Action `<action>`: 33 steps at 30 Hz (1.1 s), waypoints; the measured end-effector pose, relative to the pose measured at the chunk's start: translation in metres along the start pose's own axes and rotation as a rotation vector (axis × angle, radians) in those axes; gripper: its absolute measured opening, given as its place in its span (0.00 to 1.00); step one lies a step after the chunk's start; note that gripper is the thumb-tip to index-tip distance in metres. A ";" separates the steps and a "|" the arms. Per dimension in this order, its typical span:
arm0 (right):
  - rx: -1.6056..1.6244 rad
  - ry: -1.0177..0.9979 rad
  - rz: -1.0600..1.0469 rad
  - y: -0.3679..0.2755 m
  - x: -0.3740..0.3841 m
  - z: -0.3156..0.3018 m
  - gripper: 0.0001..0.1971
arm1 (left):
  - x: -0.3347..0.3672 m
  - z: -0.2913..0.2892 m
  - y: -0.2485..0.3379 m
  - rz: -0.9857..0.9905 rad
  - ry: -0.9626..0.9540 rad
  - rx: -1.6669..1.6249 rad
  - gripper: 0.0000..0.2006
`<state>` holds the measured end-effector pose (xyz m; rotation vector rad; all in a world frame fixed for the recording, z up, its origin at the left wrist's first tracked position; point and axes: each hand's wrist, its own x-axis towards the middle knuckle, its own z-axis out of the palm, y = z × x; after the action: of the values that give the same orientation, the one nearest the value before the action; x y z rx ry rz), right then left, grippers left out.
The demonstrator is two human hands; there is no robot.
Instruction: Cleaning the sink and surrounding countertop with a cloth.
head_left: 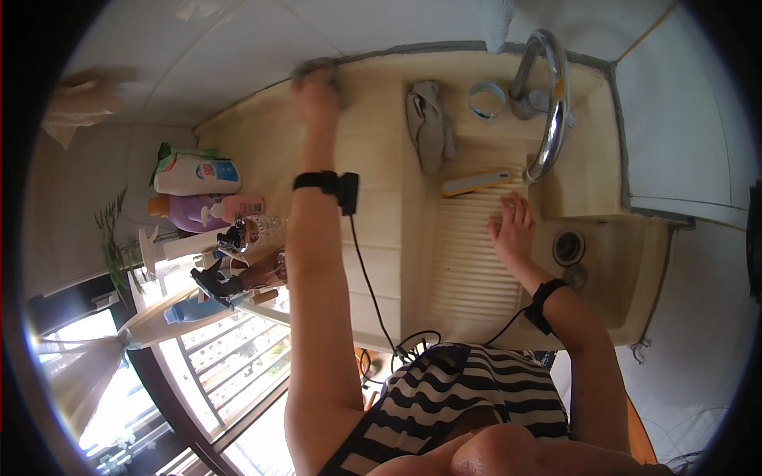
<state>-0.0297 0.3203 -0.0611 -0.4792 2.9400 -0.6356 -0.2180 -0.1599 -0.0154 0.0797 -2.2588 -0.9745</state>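
My left hand (316, 94) is stretched out to the far edge of the cream counter (365, 166), against the wall. Its fingers are closed over a grey cloth (329, 70), which is smeared and partly hidden by the hand. My right hand (514, 234) rests with fingers apart on the ribbed washboard (464, 262) beside the sink basin, holding nothing. Just beyond its fingertips lies a yellow-and-grey brush or scraper-like tool (478, 183). Past that, a crumpled grey-beige cloth (429, 131) lies at the washboard's upper left.
A curved chrome faucet (562, 103) arches over the sink (619, 270) at right, near a clear round ring or cup (486, 101). Several bottles, among them a purple one (190, 213), line the left side by the window. Black cables run from both wrist bands (347, 190).
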 end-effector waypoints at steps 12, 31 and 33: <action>-0.032 0.039 0.034 0.020 -0.004 0.004 0.24 | -0.006 0.046 0.142 0.206 -0.201 0.605 0.21; 1.728 0.090 0.533 0.004 0.013 -0.150 0.27 | -0.198 0.096 0.402 0.195 -0.669 -0.069 0.27; 1.509 0.231 0.428 0.021 0.033 -0.176 0.26 | -0.184 0.088 0.408 0.268 -0.503 -0.129 0.25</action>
<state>-0.0944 0.3963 0.0890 0.3867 1.7066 -2.4136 -0.0478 0.2437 0.1104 -0.5699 -2.5520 -1.0765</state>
